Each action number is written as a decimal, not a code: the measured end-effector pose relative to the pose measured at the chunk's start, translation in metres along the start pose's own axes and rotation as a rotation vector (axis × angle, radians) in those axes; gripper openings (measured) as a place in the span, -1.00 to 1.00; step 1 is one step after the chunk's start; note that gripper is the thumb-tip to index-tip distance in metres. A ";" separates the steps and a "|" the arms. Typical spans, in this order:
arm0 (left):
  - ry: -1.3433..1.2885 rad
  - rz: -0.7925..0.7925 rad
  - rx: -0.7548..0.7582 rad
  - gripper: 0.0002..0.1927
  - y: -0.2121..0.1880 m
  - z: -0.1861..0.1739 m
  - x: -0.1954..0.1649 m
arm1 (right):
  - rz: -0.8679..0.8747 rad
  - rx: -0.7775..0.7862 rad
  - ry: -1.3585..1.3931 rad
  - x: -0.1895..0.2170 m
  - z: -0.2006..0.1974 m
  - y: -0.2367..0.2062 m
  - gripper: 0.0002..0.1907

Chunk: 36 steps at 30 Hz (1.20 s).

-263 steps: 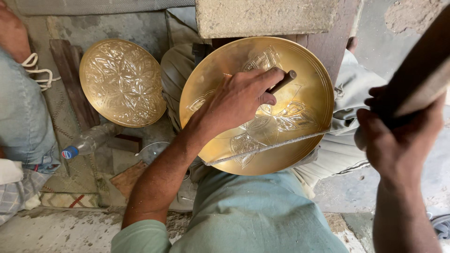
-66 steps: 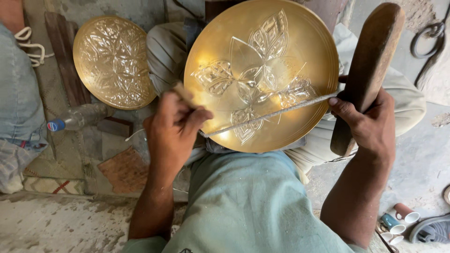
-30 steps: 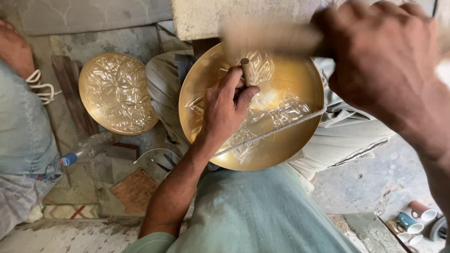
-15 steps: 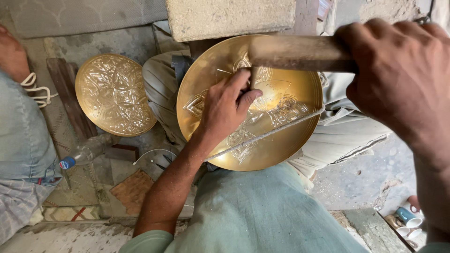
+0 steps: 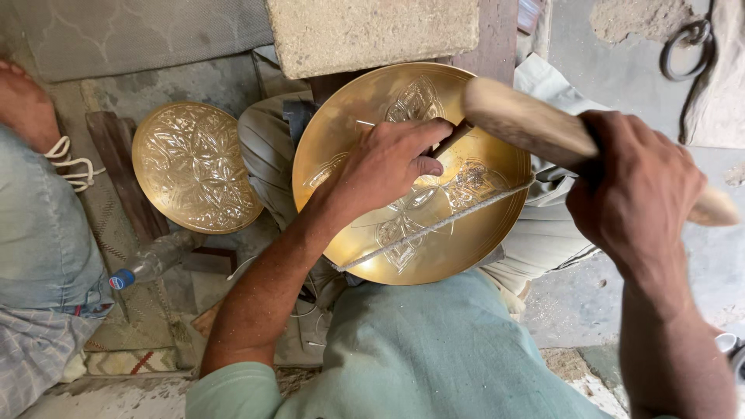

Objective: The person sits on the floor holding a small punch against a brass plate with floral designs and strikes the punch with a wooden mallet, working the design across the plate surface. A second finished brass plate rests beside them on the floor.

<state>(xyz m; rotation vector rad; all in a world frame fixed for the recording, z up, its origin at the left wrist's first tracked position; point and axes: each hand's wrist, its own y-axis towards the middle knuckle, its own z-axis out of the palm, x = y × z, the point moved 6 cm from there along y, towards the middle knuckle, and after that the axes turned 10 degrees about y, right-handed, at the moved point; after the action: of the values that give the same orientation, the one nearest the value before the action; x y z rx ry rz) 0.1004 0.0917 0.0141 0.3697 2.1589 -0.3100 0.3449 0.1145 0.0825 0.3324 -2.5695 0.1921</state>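
Left hand (image 5: 388, 167) is clamped on a thin dark metal punch (image 5: 452, 140), tip set on the round brass-coloured engraved dish (image 5: 481, 233) just above dish centre, toward 12 o'clock. Right hand (image 5: 632, 186) is closed tight round the pale wooden mallet (image 5: 528, 124), its head hanging over the punch's top end, a little to the 2 o'clock side.

Doing this step well, as I judge it: keep the punch steady with the heel of the left hand braced on the dish, strike square on the punch end, light even blows, so the line stays clean and the tip doesn't skate across the polished metal. Keep knuckles out of the mallet's line.

Dish sits in the person's lap, resting across both pale-trousered knees, tilted slightly toward the camera. Shallow bowl, bright gold sheen, leaf or petal motifs fanning out from the centre; one at 12 o'clock, one at 7 o'clock, others partly under the hand. A thin grey cord (image 5: 434, 227) runs across it from 8 o'clock to 3 o'clock, probably a hold-down, hard to tell.

At 9 o'clock of it, apart on the floor, a second round brass dish (image 5: 194, 167), fully patterned. A clear plastic bottle (image 5: 151, 264) lies below that.
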 end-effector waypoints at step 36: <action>-0.021 -0.025 -0.035 -0.61 -0.007 -0.009 0.010 | 0.045 0.047 0.115 0.011 0.005 0.012 -0.60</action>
<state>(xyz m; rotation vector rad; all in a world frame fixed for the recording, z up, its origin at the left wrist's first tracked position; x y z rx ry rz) 0.0858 0.0902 0.0118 0.3183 2.1475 -0.2891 0.3299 0.1228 0.0837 0.2734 -2.4637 0.2798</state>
